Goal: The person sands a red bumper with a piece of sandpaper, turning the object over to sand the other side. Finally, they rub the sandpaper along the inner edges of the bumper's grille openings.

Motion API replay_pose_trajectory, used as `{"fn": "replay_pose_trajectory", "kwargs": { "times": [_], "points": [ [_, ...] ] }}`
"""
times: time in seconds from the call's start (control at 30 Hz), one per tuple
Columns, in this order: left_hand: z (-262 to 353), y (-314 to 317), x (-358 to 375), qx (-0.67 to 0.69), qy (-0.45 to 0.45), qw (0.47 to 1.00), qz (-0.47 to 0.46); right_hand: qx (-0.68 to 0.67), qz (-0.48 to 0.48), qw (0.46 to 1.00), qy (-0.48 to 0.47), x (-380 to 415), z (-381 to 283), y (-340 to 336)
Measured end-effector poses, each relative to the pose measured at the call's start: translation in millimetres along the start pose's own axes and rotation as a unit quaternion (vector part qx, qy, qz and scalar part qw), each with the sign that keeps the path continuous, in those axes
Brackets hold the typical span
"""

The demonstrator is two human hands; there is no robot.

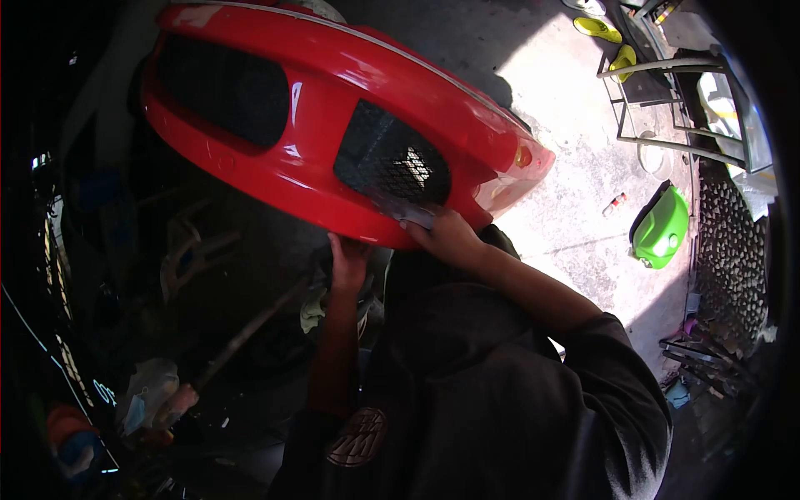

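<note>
We record glossy, smooth, curved red plastic-looking material: a long panel (312, 112) with rounded openings, one showing diamond mesh (404, 171), slanting before the torso. The right hand (446, 233) pinches a flat greyish piece (412, 216) at its lower rim; the left hand (348, 262) touches the underside, grip unclear.

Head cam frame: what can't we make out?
All in the head view:
Left hand: most fingers hidden behind the red panel.
Grey object in the right hand: blurred, kind unclear.
Pale item behind the panel: cut off by the top edge.
Small red item on the floor: too small to identify.
</note>
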State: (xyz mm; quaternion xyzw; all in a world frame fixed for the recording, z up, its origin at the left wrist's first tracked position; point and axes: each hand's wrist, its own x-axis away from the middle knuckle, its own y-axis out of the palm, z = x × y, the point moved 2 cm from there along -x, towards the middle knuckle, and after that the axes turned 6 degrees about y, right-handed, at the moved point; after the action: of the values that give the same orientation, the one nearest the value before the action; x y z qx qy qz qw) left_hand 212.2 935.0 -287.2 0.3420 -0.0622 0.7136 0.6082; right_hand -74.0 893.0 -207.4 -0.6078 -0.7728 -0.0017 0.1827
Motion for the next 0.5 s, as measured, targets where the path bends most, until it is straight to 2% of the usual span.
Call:
{"fn": "replay_pose_trajectory", "kwargs": {
  "times": [0.13,0.23,0.33,0.43,0.5],
  "points": [
    [-0.2,-0.3,0.9,-0.002,-0.002,1.000,0.007,-0.025,0.007,0.999,-0.021,1.0,-5.0,-6.3],
    [0.6,1.4,0.9,-0.003,0.000,1.000,0.006,-0.034,-0.026,0.999,0.013,0.9,9.2,6.5],
    [-0.5,-1.7,-0.8,-0.004,-0.001,1.000,-0.001,0.022,-0.057,0.993,0.101,1.0,-1.0,-5.0],
    [-0.5,-2.9,-0.2,-0.006,-0.003,1.000,-0.004,-0.030,0.020,0.999,-0.009,4.2,-0.6,-2.3],
    [1.1,-1.2,-0.4,-0.005,-0.001,1.000,-0.005,0.018,-0.024,0.999,0.015,2.9,1.5,0.3]
  ]
}}
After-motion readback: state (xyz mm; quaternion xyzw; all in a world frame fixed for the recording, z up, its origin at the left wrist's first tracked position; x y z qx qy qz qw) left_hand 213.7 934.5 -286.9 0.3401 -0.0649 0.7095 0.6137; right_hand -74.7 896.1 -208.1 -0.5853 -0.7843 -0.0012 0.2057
